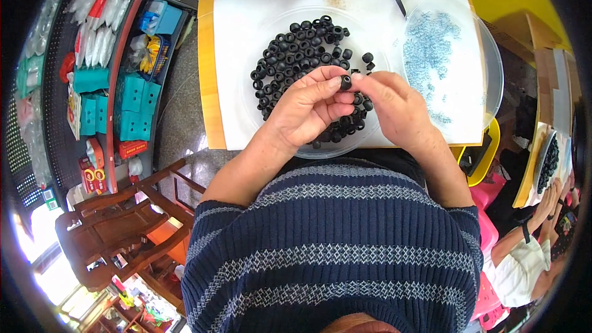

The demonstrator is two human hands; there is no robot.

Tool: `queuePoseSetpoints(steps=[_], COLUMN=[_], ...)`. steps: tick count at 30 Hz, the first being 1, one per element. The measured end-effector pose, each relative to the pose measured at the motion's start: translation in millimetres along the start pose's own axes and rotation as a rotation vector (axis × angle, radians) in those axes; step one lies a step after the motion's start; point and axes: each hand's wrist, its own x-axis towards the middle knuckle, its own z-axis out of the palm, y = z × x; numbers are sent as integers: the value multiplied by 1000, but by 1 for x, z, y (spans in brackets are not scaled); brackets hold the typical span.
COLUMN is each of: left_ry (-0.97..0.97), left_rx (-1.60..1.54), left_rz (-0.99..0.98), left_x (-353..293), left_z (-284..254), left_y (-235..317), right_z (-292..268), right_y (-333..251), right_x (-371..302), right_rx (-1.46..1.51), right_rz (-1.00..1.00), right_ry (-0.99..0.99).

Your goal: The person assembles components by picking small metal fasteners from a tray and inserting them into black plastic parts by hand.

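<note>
Between the thumb and fingers of my left hand (301, 108) is a small black plastic ring (346, 83), its round opening showing. My right hand (398, 106) meets it from the other side, thumb and forefinger pinched together at the ring; whether they hold a tiny piece as well is hidden. Both hands hover over a heap of similar black rings (296, 55) in a shallow clear round tray (248, 95). To the right, a second clear tray (495, 71) carries many tiny bluish pieces (428, 55), too small to name.
A white sheet (229, 68) covers the wooden table (211, 95). A slim black tool (399, 5) lies near its far edge. Shelves with teal bins (132, 108) and a wooden chair (117, 228) stand left. At right, a yellow basket (491, 154) and another person's arm (524, 231).
</note>
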Motion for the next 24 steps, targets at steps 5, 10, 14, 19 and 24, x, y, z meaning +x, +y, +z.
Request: queuePoseSetpoints(steps=[5, 10, 14, 19, 24], left_ry=[36, 27, 10, 111, 138], left_rx=[124, 203, 272, 358, 377], left_rz=[32, 121, 154, 154, 139], left_x=[-2, -3, -4, -5, -5], left_z=[2, 5, 6, 7, 10], left_y=[-3, -7, -7, -4, -5], right_z=[6, 14, 19, 14, 8], right_y=[4, 5, 4, 8, 5], right_x=[1, 6, 3, 1, 2], right_rx=[258, 344, 440, 482, 688], right_rz=[212, 123, 237, 292, 545], right_ry=[231, 304, 267, 220, 129])
